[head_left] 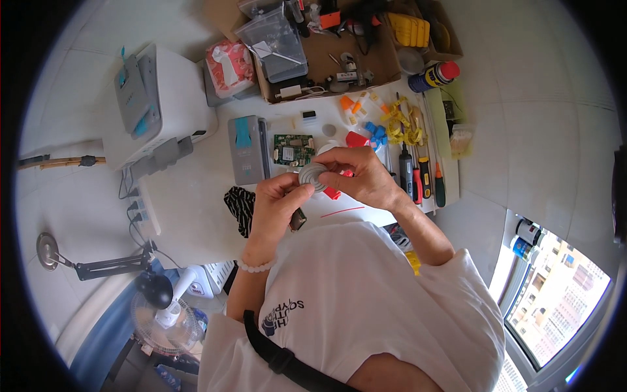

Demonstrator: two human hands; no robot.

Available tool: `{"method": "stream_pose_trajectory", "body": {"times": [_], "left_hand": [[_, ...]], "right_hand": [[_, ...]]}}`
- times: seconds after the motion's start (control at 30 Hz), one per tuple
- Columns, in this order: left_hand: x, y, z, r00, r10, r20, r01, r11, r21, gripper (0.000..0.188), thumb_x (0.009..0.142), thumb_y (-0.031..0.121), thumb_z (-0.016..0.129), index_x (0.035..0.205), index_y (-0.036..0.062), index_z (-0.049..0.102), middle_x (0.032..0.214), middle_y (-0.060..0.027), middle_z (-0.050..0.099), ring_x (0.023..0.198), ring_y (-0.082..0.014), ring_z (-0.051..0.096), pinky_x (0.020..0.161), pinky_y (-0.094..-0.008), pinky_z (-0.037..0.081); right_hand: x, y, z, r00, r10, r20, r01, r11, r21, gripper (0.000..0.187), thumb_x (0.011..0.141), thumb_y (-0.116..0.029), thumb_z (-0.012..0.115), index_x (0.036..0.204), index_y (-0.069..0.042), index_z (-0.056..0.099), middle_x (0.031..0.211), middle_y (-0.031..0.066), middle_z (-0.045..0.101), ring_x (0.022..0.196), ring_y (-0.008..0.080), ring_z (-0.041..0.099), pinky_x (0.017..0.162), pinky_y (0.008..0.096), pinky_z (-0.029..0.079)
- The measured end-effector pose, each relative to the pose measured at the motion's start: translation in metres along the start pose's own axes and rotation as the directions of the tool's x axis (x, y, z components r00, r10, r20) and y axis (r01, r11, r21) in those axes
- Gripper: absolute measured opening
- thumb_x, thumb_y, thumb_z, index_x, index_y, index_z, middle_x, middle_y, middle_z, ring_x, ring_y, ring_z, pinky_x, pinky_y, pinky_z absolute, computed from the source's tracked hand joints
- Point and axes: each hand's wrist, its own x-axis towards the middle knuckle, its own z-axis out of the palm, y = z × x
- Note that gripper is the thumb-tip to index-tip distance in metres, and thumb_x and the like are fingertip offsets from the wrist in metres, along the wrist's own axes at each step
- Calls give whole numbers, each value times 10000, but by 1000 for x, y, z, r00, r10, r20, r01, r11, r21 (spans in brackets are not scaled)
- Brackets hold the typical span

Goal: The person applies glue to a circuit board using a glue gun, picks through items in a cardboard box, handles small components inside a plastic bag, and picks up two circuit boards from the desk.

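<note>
Between both hands, over the white table [176, 202], is a small grey round disc [311, 176] with ring-like ridges; its exact kind is unclear. My left hand [275, 199] pinches its near left edge with thumb and fingers. Meanwhile my right hand [359, 175] grips it from the right, fingertips on the far edge. Just beyond them lies a green circuit board [292, 151]. Red pieces [332, 194] show partly under my right hand. A black-and-white striped cloth [241, 210] lies left of my left hand, and a dark small object [298, 220] peeks out beneath its wrist.
A grey case [245, 153] with blue tape stands beside the board. Screwdrivers [425, 176] and a yellow tape [401, 127] lie on the right. Behind are a cardboard box [320, 72] of parts and a spray can [431, 77]. A white machine [173, 91] occupies the left.
</note>
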Motion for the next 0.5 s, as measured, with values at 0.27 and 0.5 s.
{"method": "stream_pose_trajectory", "body": {"times": [0.27,0.5], "left_hand": [[30,-10,-5,997,-71,-25,72,997,40,131,824,121,634,777,0,620,589,54,473,492,-7,384,405,-192,276],[45,-22,-15,987,-163,-5,162,982,-98,158,839,153,626,764,14,625,585,46,479,507,-12,367,444,-196,270]], "right_hand": [[31,13,-12,995,70,70,-65,996,-63,168,773,6,636,939,29,633,793,95,636,714,137,612,663,267,501],[63,22,-50,999,17,-36,-28,945,-325,217,787,-83,704,962,29,644,764,79,671,678,98,610,652,249,502]]}}
